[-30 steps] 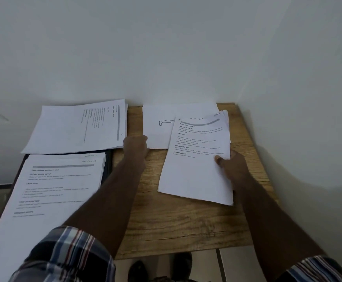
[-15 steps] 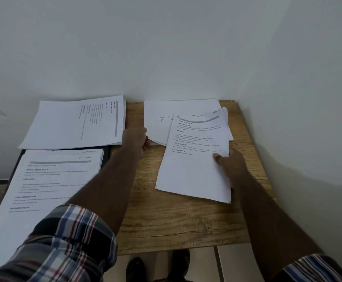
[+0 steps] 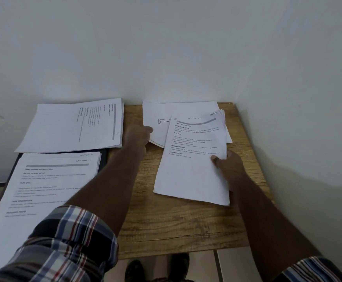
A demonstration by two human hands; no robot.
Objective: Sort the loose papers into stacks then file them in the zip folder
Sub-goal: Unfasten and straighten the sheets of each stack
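My right hand [image 3: 230,165] grips the right edge of a stack of printed sheets [image 3: 192,165], thumb on top, held low over the wooden table [image 3: 178,226]. My left hand [image 3: 137,137] pinches the near left corner of the sheets with a line drawing [image 3: 162,117] that lie at the back of the table, and that corner is lifted a little. A sideways printed stack [image 3: 72,127] lies at the back left. Another printed stack [image 3: 40,192] lies at the near left on a dark zip folder [image 3: 104,159], of which only the edges show.
White walls close the table in at the back and on the right. The table's front edge [image 3: 182,253] runs across below, with floor tiles and my shoes beneath it. Bare wood shows in the middle and front of the table.
My left hand has taken hold of the drawing sheets' corner and raised it slightly. The right hand's stack has stayed about where it was.
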